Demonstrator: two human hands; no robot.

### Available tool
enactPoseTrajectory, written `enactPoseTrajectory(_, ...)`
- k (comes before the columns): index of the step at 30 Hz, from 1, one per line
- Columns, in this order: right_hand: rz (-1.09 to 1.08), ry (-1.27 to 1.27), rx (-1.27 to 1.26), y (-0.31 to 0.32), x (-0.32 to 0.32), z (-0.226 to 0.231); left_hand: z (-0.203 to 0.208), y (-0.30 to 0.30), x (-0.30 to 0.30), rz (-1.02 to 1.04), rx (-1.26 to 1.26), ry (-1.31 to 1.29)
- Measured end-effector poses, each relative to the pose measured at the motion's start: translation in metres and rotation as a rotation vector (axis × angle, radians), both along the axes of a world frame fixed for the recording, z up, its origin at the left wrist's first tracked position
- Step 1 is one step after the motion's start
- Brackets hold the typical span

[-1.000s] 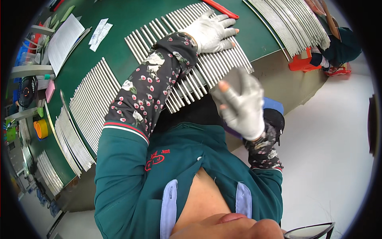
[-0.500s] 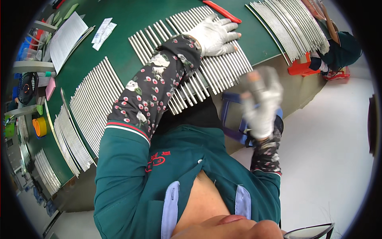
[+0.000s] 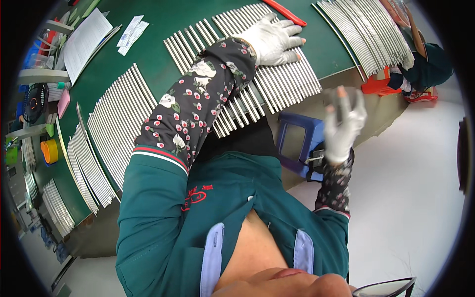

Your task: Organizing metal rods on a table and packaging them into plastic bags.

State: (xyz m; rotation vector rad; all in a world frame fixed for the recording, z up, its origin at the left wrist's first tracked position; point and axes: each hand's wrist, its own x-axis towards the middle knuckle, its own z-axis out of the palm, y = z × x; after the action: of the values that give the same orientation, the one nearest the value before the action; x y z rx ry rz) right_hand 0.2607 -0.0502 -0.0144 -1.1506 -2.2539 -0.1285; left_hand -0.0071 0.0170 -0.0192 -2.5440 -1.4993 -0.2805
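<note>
My left hand (image 3: pixel 274 42) wears a white glove with bare fingertips. It lies flat, fingers spread, across a row of thin silvery metal rods (image 3: pixel 289 81) on the green table (image 3: pixel 156 42). My left forearm, in a dark floral sleeve, crosses the same row and hides part of it. Beyond the table's near edge, to the right, my right hand (image 3: pixel 342 126) is raised in a matching glove. Its fingers stand apart, somewhat blurred, and nothing shows in them.
More rods (image 3: pixel 121 119) lie in rows at the left, and another batch (image 3: pixel 366 37) at the far right. A red-handled tool (image 3: pixel 284 11) rests behind my left hand. Below my right hand stands a blue stool (image 3: pixel 299 143). A co-worker (image 3: pixel 430 67) sits at the right.
My right hand has moved right, away from the rods, and its fingers show more clearly apart. My left hand stays flat on the rods. The whole view has shifted slightly.
</note>
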Motion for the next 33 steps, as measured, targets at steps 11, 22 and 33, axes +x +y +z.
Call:
enactPoseTrajectory(11,0.294,0.11,-0.048,-0.035,-0.03,0.006,-0.001,-0.006,-0.003,0.035,0.007,0.038)
enactPoseTrajectory(22,0.222,0.143,0.019,-0.051,-0.024,0.0,0.006,-0.038,0.0,-0.072,0.038,-0.046)
enactPoseTrajectory(33,0.427,-0.004,-0.133,-0.068,-0.056,0.009,-0.001,-0.063,-0.007,-0.157,0.056,-0.047)
